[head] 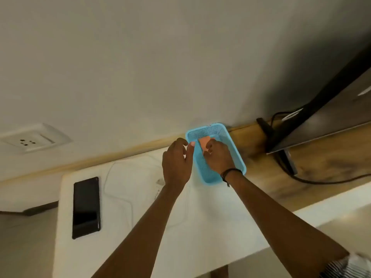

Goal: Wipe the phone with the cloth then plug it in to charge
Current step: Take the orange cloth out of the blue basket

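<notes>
A white wall socket (33,139) sits on the wall at far left. Below it, a black phone (86,207) lies flat, screen up, on a white counter (140,227), well apart from both hands. A thin white cable (109,173) loops across the counter beside it. The left hand (176,163) rests at the left rim of a blue mesh basket (236,157), fingers loosely curled, pinching nothing. The right hand (217,157) reaches inside the basket, fingers closed on an orange cloth (203,143). A dark wristband (228,173) circles that wrist. At right, a dark monitor (321,121) stands on a wooden shelf (321,167), black cords trailing.
</notes>
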